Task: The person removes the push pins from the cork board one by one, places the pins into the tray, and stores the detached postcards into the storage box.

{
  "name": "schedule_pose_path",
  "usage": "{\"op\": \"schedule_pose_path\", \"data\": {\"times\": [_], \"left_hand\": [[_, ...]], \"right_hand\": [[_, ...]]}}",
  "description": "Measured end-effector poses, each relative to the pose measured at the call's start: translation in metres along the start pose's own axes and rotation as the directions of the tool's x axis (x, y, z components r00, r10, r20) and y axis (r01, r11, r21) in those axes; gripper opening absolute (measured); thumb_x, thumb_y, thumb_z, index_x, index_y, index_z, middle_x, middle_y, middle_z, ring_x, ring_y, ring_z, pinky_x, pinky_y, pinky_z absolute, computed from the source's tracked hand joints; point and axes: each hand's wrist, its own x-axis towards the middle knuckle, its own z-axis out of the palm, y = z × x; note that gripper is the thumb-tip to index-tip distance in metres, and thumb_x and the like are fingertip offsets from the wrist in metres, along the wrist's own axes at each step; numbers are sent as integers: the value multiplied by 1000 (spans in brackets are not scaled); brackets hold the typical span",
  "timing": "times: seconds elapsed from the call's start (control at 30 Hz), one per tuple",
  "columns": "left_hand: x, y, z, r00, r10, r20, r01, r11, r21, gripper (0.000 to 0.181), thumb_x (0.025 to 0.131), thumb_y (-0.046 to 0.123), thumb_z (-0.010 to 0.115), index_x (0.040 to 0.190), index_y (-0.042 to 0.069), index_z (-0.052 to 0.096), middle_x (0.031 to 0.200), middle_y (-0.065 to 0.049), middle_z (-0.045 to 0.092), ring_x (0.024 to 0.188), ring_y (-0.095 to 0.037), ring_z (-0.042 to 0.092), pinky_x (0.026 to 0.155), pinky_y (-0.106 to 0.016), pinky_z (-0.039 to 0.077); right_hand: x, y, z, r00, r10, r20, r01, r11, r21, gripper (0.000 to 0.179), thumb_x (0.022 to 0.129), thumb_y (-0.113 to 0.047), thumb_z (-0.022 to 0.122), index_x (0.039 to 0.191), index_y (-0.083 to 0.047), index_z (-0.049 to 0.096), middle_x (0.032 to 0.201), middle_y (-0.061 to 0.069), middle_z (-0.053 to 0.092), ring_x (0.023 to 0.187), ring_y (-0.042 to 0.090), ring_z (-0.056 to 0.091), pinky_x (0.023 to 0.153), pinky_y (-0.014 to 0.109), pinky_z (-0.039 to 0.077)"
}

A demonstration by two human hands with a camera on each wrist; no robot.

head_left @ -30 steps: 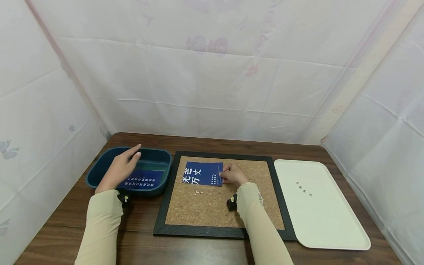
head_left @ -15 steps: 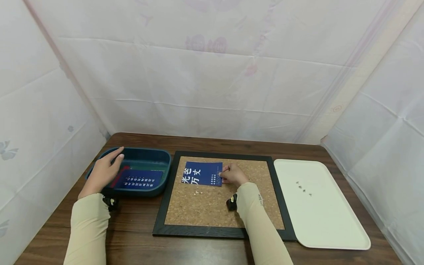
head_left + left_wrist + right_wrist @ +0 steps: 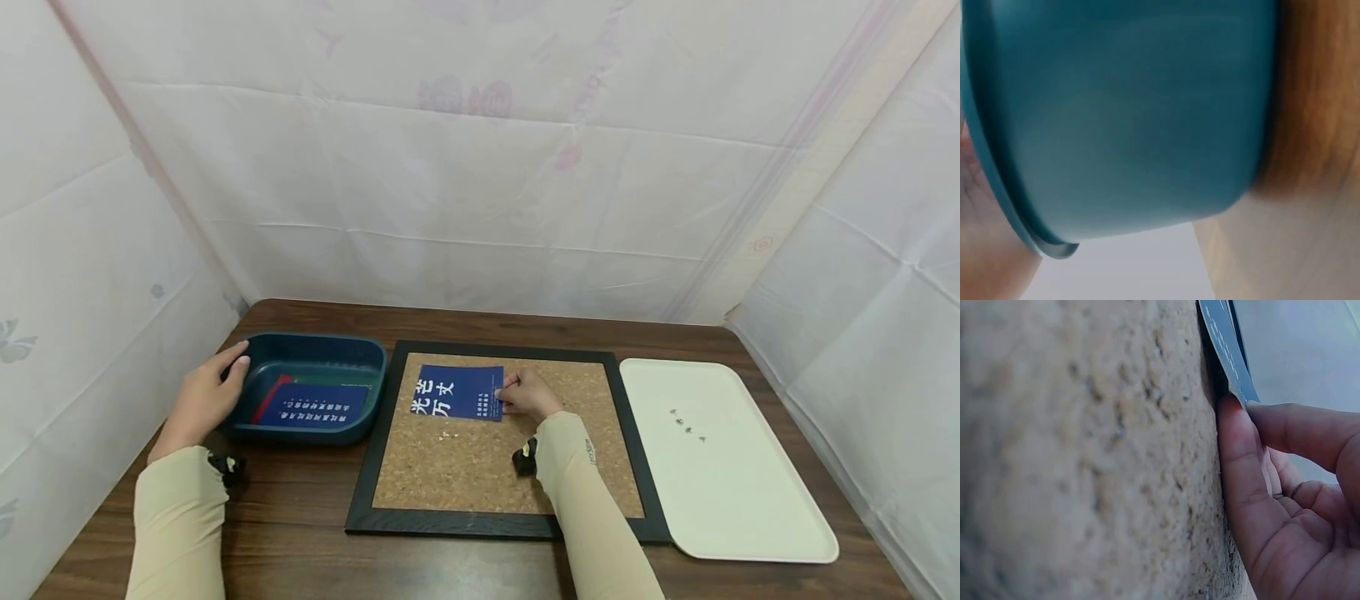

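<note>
My right hand (image 3: 531, 395) pinches the right edge of a blue card (image 3: 461, 392) with white Chinese characters, which lies over the cork board (image 3: 450, 475). In the right wrist view the thumb is above the card (image 3: 1229, 350) and a finger beneath it, against the cork. My left hand (image 3: 201, 400) is at the left rim of a dark teal plastic bin (image 3: 318, 435), its fingers fairly straight. Whether it touches the rim cannot be told. The left wrist view shows mostly the bin's outer wall (image 3: 1129, 119). Another blue card (image 3: 318, 406) with a red strip lies inside the bin.
Several small pale pins (image 3: 447, 436) lie on the cork below the card. A cream tray (image 3: 750, 500) at the right holds several tiny dark pieces (image 3: 687, 428). The board's black frame (image 3: 480, 523) lies between bin and tray on the wooden table (image 3: 300, 542). White sheeting (image 3: 480, 192) encloses the table.
My left hand has moved left and down from over the bin to its left rim, uncovering the card and red strip inside. My right hand and its card have stayed put.
</note>
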Motion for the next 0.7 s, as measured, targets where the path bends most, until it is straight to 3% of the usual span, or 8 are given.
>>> {"op": "schedule_pose_path", "data": {"times": [0.23,0.5,0.7], "left_hand": [[-2,-7,0,1000,16,-24,-16,1000,-5,56,105,34,30,147,-2,33,146,-35,33,130,-59,31,101,-71,26],[-5,-20,-1,993,37,-114,-41,999,-29,52,105,27,33,145,-6,35,144,-36,35,132,-57,31,106,-68,25],[-6,-26,-2,993,-23,-114,19,999,-41,54,105,28,32,145,-8,33,140,-40,36,127,-60,34,102,-69,28]], "right_hand": [[-2,-1,-1,1000,10,-8,-10,1000,-1,10,91,-3,62,97,1,54,87,10,59,67,12,60,53,18,51],[-2,-1,0,1000,13,-15,-13,1000,-14,11,91,-4,63,97,1,56,89,10,59,69,13,60,55,18,52],[-2,-1,-1,1000,2,-10,-2,1000,-13,8,91,-4,62,94,0,56,88,9,59,68,13,60,55,18,52]]}}
